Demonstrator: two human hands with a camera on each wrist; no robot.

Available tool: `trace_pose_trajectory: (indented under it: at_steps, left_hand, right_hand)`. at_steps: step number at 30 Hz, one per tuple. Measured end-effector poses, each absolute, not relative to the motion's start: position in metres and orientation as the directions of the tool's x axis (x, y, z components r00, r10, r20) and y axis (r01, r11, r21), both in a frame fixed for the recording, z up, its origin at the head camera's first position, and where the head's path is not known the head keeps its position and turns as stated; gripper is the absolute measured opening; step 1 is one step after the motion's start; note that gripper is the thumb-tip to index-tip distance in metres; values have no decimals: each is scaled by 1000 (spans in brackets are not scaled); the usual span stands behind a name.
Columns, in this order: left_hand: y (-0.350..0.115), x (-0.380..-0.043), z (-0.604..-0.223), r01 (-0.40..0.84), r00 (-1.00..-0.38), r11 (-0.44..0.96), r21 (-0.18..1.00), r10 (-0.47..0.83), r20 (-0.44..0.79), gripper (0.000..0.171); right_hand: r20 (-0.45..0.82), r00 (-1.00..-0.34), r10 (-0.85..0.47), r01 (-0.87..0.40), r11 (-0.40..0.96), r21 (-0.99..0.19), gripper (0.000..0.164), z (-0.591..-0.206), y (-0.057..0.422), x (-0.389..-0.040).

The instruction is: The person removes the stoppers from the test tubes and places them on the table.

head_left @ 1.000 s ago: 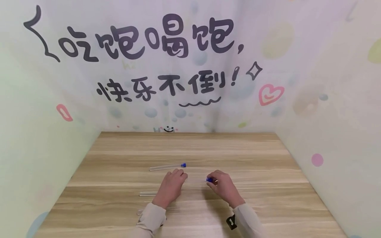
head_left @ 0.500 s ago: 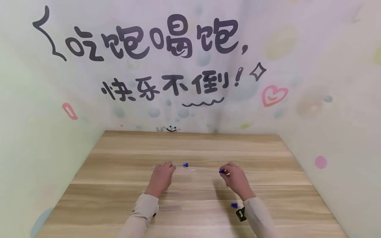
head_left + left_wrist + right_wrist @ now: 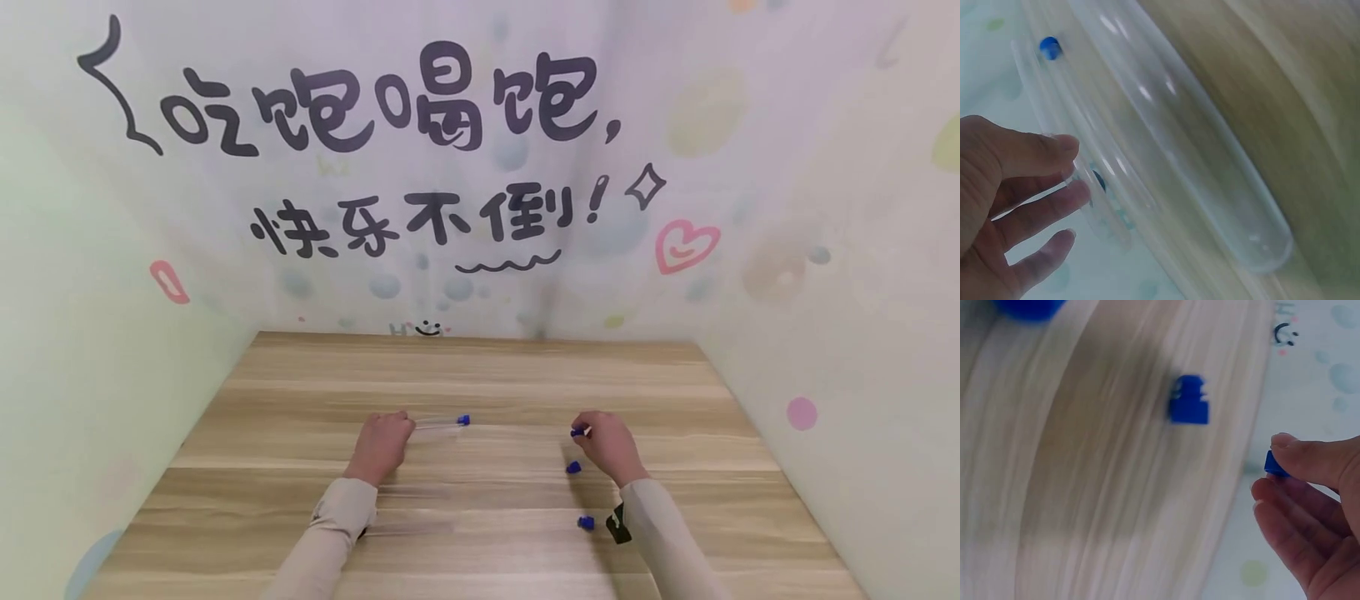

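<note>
In the left wrist view, my left hand [image 3: 1019, 181] pinches a clear tube [image 3: 1035, 94] between thumb and fingers. Just beyond it lies another clear tube [image 3: 1100, 134] with a blue cap [image 3: 1050, 48] at its end. A large clear tube [image 3: 1191, 144] fills the foreground. My right hand [image 3: 609, 446] holds a small blue cap [image 3: 1274, 464] between thumb and fingertips, above the table. Two more blue caps lie loose nearby, a stepped cap [image 3: 573, 467] and a nearer cap [image 3: 586, 523]. Both hands are well apart, the left one [image 3: 381, 446] over the table's left half.
Two faint clear tubes, a farther tube [image 3: 416, 492] and a nearer tube [image 3: 412, 528], lie beside the left forearm, partly hidden. The wood-grain table [image 3: 495, 375] meets a printed wall [image 3: 480, 292] at its back edge. A black marker tag [image 3: 618, 527] sits at the right sleeve.
My left hand has moved left, drawing the clear tube with it. My right hand has moved right with its cap, and the two loose caps have come into view.
</note>
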State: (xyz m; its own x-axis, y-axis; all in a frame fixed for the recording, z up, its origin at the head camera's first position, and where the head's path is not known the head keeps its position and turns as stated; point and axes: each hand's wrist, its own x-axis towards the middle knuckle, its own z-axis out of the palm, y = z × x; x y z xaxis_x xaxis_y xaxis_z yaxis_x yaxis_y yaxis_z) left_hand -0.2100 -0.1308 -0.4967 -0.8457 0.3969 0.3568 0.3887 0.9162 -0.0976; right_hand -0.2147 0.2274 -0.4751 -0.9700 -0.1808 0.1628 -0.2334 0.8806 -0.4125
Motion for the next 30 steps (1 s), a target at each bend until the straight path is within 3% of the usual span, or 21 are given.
trace_pose_trajectory:
  at_steps: [7, 21, 30]
  left_hand:
    - [-139, -213, -498, 443, -788, 877, -185, 480, 385, 22]
    - [-141, -215, -502, 438, -803, 875, -205, 484, 349, 24]
    - [-142, -210, -498, 436, -867, 897, -74, 440, 234, 16]
  right_hand:
    - [118, -969, -216, -245, 895, -373, 11, -487, 222, -223]
    - [52, -973, -225, -230, 930, -288, 15, -498, 223, -226]
    - [29, -979, -200, -199, 936, -289, 22, -500, 222, -227]
